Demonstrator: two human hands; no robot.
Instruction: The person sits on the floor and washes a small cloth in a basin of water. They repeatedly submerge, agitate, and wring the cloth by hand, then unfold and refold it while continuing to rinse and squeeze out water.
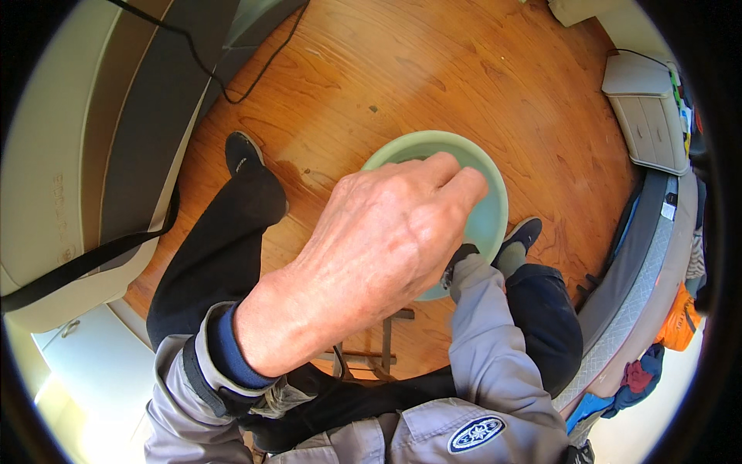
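My left hand (394, 232) is raised close to the camera, its back towards me and its fingers bent downward. The fingertips are hidden, so whether they hold something cannot be told. Below and beyond it, a pale green round basin (499, 197) stands on the floor between my feet, its inside partly covered by the hand. My right forearm, in a grey sleeve (484, 313), reaches to the near right side of the basin. A dark cuff or band (461, 258) shows at its end. The right hand itself is hidden behind my left hand.
Wood-pattern flooring (359, 64) surrounds the basin. A padded bed side (133, 127) with a black cable (191, 46) and black strap (87, 261) stands left. A mattress edge (632, 284) and small cabinet (643, 127) stand right. A low frame (385, 342) lies near my legs.
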